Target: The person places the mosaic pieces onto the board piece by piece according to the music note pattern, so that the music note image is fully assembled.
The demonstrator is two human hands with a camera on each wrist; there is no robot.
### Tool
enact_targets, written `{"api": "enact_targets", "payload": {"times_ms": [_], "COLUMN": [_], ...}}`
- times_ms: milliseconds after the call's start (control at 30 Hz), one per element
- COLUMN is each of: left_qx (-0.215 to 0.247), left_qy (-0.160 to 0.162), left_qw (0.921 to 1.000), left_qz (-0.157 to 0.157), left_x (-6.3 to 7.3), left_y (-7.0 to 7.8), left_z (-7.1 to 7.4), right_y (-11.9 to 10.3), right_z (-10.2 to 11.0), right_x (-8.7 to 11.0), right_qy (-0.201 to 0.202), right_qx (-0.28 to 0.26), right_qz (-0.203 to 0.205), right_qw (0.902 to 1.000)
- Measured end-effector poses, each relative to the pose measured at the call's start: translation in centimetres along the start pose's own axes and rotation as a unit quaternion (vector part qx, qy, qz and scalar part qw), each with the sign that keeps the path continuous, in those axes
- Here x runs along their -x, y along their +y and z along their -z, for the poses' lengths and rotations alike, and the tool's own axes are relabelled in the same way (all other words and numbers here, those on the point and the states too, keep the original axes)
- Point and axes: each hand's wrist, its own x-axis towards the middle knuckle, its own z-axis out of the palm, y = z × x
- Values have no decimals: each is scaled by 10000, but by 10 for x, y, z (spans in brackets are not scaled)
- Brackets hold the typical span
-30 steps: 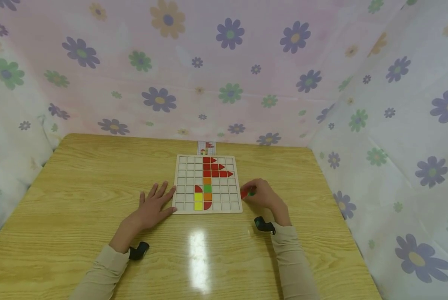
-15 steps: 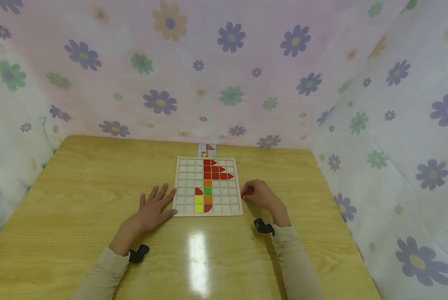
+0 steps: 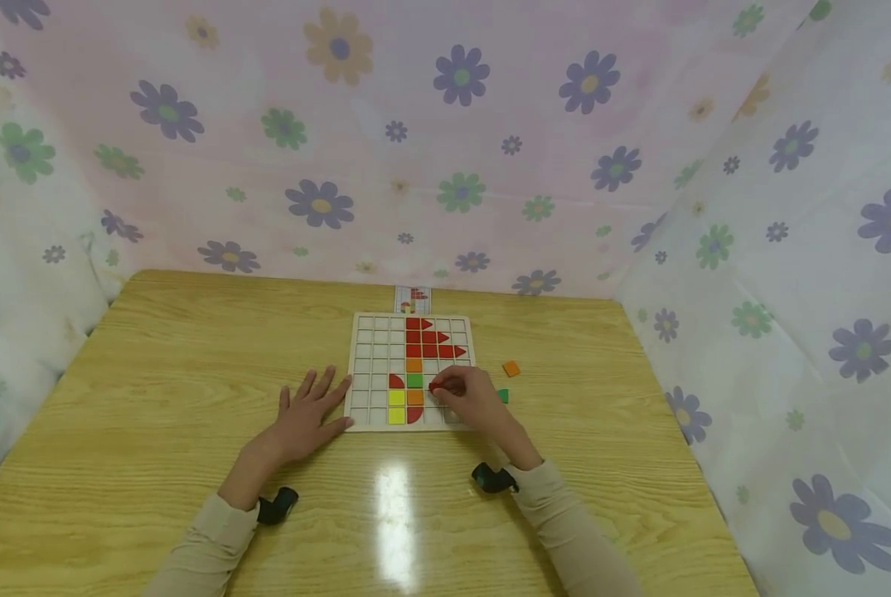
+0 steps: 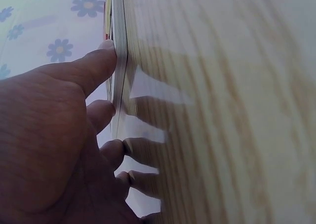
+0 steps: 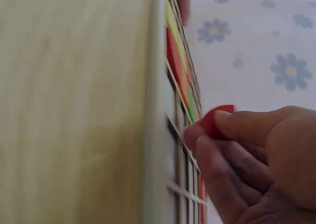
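Observation:
A wooden grid board lies on the table with several red, orange, green and yellow pieces set in its squares. My right hand is over the board's right half, pinching a small red piece with a curved edge between thumb and fingertips. In the head view that red piece is just right of the green square and mostly covered by fingers. My left hand lies spread on the table, its thumb and index fingertips touching the board's left edge.
An orange square and a partly covered green piece lie on the table right of the board. A small printed pattern card sits behind the board. Flowered cloth walls the back and sides.
My right hand has moved left from beside the board to over it, carrying the red piece. The orange square and green piece have come into view. My left hand stays put.

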Motion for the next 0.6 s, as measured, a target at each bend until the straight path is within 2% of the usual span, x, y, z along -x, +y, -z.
{"api": "enact_targets", "payload": {"times_ms": [100,300,533,600], "left_qx": [46,92,-69,-89], "left_qy": [13,36,-62,-60], "left_qw": [10000,9999,10000,9999], "left_qz": [-57,-68,28,32], "left_x": [0,1,0,1], "left_y": [-1,0,3,2], "left_z": [-1,1,3,3], "right_y": [-5,-19,-31,-31], "right_z": [-17,-39,-50,-53], "right_x": [-1,-1,-8,-12], "right_qy": [68,-75,-190,-155], "right_qx": [-241,26,-769,-800], "right_qz": [18,558,319,303], "right_qw": [9997,9984,9963,9962]}}
